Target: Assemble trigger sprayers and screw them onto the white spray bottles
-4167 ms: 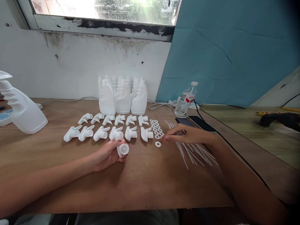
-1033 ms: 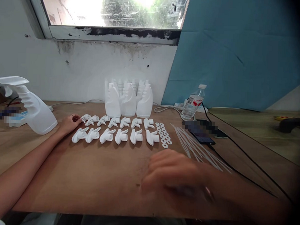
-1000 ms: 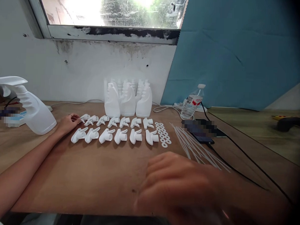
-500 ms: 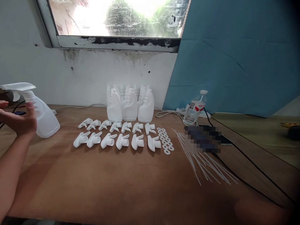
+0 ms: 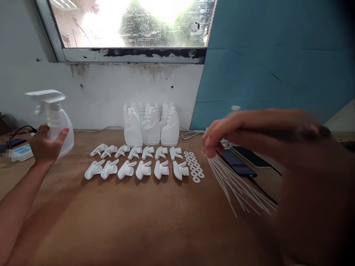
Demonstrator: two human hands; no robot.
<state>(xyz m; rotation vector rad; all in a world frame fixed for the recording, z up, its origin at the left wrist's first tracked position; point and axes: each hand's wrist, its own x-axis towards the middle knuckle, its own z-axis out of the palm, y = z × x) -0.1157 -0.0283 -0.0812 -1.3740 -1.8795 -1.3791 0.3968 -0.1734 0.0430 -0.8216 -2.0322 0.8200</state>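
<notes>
Head view: we are seeing one sprayer [image 5: 58, 123] apparently assembled, while triggers [image 5: 143, 170], washers [image 5: 192, 168] and straws [image 5: 236, 185] right of them, and bottles [image 5: 151, 128] behind them, are sitting unjoined. Left of the triggers, our left hand [image 5: 47, 146] is gripping the sprayer, looking white and translucent; our right hand [image 5: 238, 123] is hovering near the straws, pinching something or not, we cannot tell.

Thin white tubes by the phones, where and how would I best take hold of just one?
Probably pinch the leftmost tube at its near end, coming from the wearer's side: that tip splays clear, while the far ends bunch at the right hand.
</notes>
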